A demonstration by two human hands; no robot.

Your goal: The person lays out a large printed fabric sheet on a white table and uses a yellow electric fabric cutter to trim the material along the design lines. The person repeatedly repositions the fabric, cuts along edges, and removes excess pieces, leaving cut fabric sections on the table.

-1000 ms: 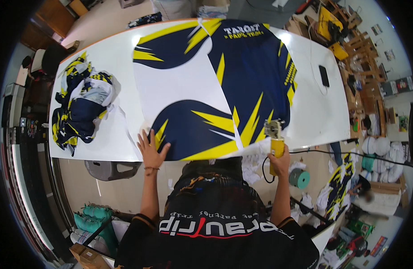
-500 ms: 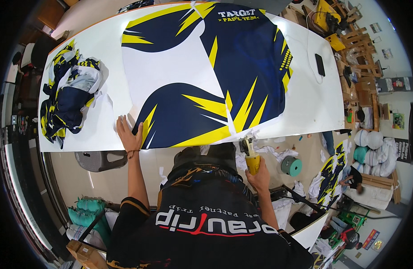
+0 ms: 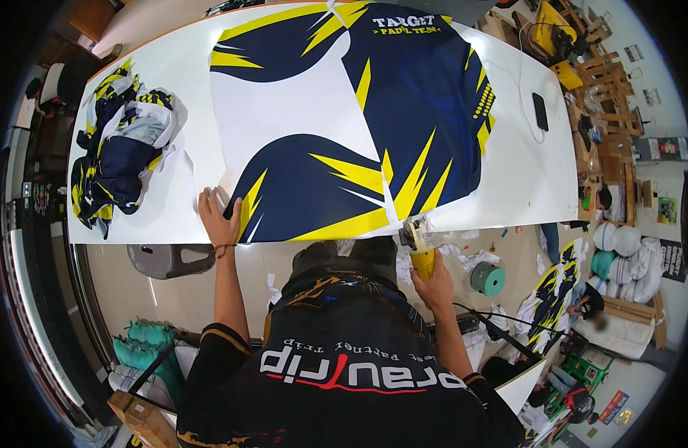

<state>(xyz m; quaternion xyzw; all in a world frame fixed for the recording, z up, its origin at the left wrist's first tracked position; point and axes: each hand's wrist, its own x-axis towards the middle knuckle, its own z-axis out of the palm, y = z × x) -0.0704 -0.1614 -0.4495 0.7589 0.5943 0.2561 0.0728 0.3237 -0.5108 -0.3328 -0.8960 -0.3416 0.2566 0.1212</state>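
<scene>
My right hand (image 3: 435, 287) grips the yellow body of a handheld electric rotary fabric cutter (image 3: 421, 261). The cutter's metal head is at the table's near edge, by the white strip at the lower border of a printed fabric panel (image 3: 336, 198). That navy, yellow and white fabric is spread out over the white table (image 3: 530, 179). My left hand (image 3: 219, 215) rests with fingers stretched out at the left edge of the panel, near its yellow spikes. Exactly where the blade meets the cloth is too small to make out.
A crumpled heap of matching fabric (image 3: 124, 168) lies at the table's left. A black phone (image 3: 539, 112) with a white cable is at the right. Below the edge are a grey plastic stool (image 3: 171, 261), a green roll (image 3: 488, 278) and scattered white scraps. Other people sit at the lower right.
The view has shifted slightly, so the table's contents sit a little further right. The cutter's head has moved slightly forward at the near edge. My left hand stays on the fabric's edge.
</scene>
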